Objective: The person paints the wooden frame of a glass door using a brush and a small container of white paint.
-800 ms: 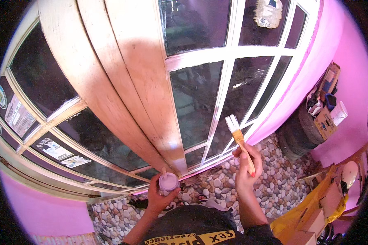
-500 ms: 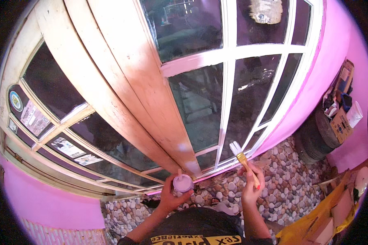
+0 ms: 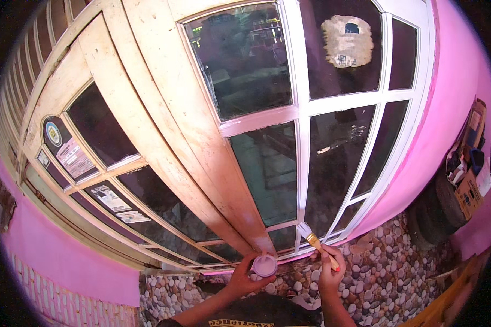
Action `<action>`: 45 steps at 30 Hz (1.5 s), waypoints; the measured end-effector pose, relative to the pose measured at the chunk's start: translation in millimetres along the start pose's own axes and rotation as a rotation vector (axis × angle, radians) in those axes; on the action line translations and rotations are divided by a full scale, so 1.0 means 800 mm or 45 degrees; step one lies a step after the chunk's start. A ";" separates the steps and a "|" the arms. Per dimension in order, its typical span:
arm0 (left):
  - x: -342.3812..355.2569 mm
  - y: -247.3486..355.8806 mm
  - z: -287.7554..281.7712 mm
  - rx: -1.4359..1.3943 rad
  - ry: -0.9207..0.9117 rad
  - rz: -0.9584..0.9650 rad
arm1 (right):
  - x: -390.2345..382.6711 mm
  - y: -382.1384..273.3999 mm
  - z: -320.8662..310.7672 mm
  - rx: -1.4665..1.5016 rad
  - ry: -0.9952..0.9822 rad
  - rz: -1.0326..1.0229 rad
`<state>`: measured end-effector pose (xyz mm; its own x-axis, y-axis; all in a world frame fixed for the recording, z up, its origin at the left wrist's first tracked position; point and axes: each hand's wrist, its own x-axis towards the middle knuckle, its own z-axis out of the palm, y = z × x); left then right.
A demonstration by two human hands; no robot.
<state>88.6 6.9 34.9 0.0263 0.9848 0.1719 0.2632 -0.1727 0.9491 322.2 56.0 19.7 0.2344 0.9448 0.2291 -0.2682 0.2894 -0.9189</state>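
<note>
My left hand (image 3: 244, 279) is closed around a small round cup (image 3: 265, 266) of pale pinkish paint, near the foot of the wooden frame. My right hand (image 3: 329, 270) grips a paintbrush (image 3: 314, 241) by its handle; the brush has pale bristles, a gold-coloured ferrule and a red-tipped end. Its bristles point up and left, at the lower end of a white upright bar (image 3: 302, 180) between dark glass panes. Whether they touch the bar I cannot tell. Beside that bar stands a bare, brownish frame post (image 3: 223, 180) with whitish paint smears near its base.
A pink wall (image 3: 447, 109) runs down the right side. Against it stand dark stacked tyres (image 3: 433, 212) and a cardboard box (image 3: 468, 196) with odds and ends. Pebble-patterned flooring (image 3: 376, 261) lies below. At left is an unpainted window frame (image 3: 164, 141) with stickers on its glass.
The view has shifted, so the window sits lower in it. The brush has come left, its bristles now by the white bar's lower end. The cup stays in my left hand.
</note>
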 end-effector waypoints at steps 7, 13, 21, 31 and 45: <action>-0.012 -0.007 0.006 -0.006 0.055 0.014 | 0.023 -0.020 0.018 0.048 -0.078 -0.064; -0.026 -0.002 0.007 0.149 0.155 -0.074 | 0.034 -0.013 0.030 0.062 -0.216 -0.088; -0.045 -0.003 0.007 0.149 0.279 -0.013 | 0.077 -0.050 0.092 0.082 -0.351 -0.359; -0.072 0.002 -0.005 0.147 0.369 -0.018 | 0.124 -0.092 0.184 -0.010 -0.406 -0.951; -0.053 0.005 -0.023 0.310 0.527 0.028 | 0.093 -0.104 0.154 0.320 -0.508 -0.447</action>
<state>70.6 -36.2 36.7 -0.3385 0.8816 0.3289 0.4862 -0.1354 0.8633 246.5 121.3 152.8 -0.0075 0.7567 0.6537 -0.4630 0.5768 -0.6730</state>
